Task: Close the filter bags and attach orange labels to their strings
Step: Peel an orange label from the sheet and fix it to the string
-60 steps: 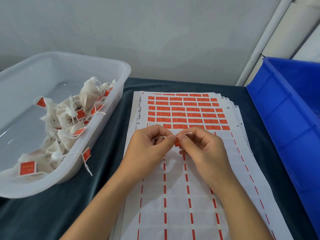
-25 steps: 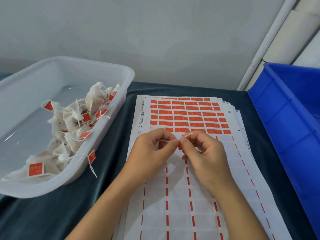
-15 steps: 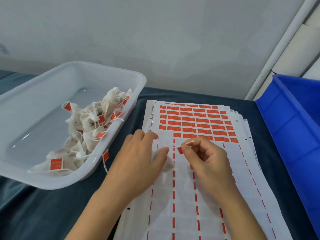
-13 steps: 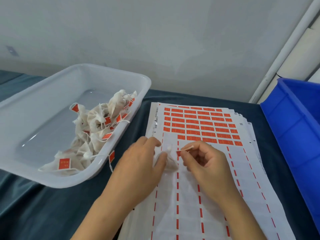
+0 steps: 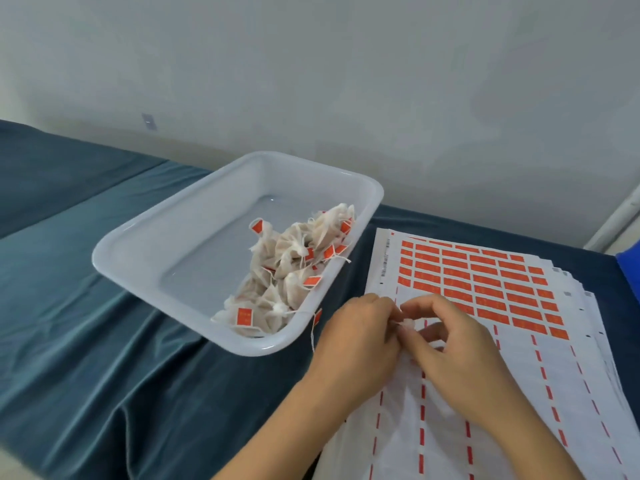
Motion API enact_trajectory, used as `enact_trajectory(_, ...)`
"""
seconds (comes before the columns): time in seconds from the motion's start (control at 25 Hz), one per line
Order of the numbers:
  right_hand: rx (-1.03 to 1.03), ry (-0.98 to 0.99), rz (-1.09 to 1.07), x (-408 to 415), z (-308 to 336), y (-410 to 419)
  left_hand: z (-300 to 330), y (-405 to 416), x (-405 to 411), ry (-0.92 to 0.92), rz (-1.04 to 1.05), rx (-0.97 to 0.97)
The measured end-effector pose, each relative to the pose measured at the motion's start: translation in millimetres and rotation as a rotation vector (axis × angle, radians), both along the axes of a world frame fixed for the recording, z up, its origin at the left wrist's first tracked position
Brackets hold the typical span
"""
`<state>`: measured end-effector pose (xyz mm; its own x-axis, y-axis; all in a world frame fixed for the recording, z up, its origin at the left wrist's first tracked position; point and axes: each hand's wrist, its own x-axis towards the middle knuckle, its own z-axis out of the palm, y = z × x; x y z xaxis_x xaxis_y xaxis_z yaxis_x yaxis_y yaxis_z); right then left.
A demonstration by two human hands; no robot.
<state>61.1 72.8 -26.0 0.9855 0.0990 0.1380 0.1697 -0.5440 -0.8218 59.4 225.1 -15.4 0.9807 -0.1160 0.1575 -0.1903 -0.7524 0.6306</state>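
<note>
My left hand (image 5: 360, 344) and my right hand (image 5: 450, 355) meet over the stacked label sheets (image 5: 485, 410). Between their fingertips shows the gathered white top of a small filter bag (image 5: 408, 323); both hands pinch it. The rest of the bag is hidden under my hands, and its label cannot be seen. Rows of orange labels (image 5: 485, 285) fill the far part of the top sheet. A pile of closed, labelled filter bags (image 5: 294, 268) lies in the right end of the white plastic tub (image 5: 145, 251).
The tub stands on a dark teal cloth (image 5: 86, 341) to the left of the sheets. One tagged string hangs over the tub's near rim. A sliver of a blue bin (image 5: 632, 268) shows at the right edge. A pale wall runs behind.
The view has swung left and my hands have drawn together. The right hand, which held an orange label on a string, now pinches the bag's gathered top with the left hand.
</note>
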Motion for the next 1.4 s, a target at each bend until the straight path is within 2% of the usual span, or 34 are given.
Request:
enact_trajectory(0.12, 0.075, -0.108, 0.049, -5.9, 28.1, 13.8, 21.8, 11.2, -18.5, -0.166, 0.041, -0.059)
enact_trajectory(0.24, 0.249, -0.250, 0.223, -9.0, 65.9, 40.9, 51.7, 30.7, -31.2, -0.434, 0.125, -0.013)
enact_trajectory(0.32, 0.343, -0.260, 0.343, -0.8, 81.1, 64.3, 66.1, 53.2, -24.6, -0.521, 0.229, 0.017)
enact_trajectory(0.4, 0.280, -0.199, 0.397, 12.8, 82.8, 87.4, 69.5, 77.9, -11.1, -0.431, 0.311, 0.076)
enact_trajectory(0.48, 0.082, -0.150, 0.411, 22.1, 70.9, 101.3, 59.6, 92.7, -3.1, -0.260, 0.335, 0.141)
enact_trajectory(0.56, -0.047, -0.139, 0.376, 26.5, 54.8, 103.7, 45.7, 97.2, -1.3, -0.149, 0.309, 0.112)
enact_trajectory(0.64, -0.069, -0.149, 0.338, 26.1, 45.4, 100.1, 39.4, 96.6, -2.9, -0.145, 0.289, 0.083)
enact_trajectory(0.72, -0.061, -0.159, 0.320, 22.1, 45.8, 94.7, 40.1, 93.4, -5.3, -0.209, 0.313, 0.197)
enact_trajectory(0.8, -0.037, -0.188, 0.297, 16.5, 51.8, 85.9, 46.3, 81.9, -9.4, -0.364, 0.350, 0.311)
enact_trajectory(0.92, -0.014, -0.233, 0.205, 6.6, 60.0, 57.1, 53.9, 42.4, -12.1, -0.557, 0.258, 0.254)
enact_trajectory(1.04, -0.095, -0.179, 0.022, -4.0, 49.2, 15.9, 40.3, -5.7, -9.2, -0.498, 0.056, 0.173)
enact_trajectory(1.2, -0.263, 0.046, -0.171, -20.1, 9.6, -30.9, -10.4, -60.0, -0.5, -0.202, -0.149, 0.078)
enact_trajectory(1.32, -0.208, 0.110, -0.231, -26.5, -17.6, -47.3, -45.7, -85.5, 4.6, -0.204, -0.198, 0.187)
enact_trajectory(1.4, -0.155, 0.087, -0.240, -27.9, -26.2, -49.9, -54.4, -87.7, 7.1, -0.236, -0.195, 0.179)
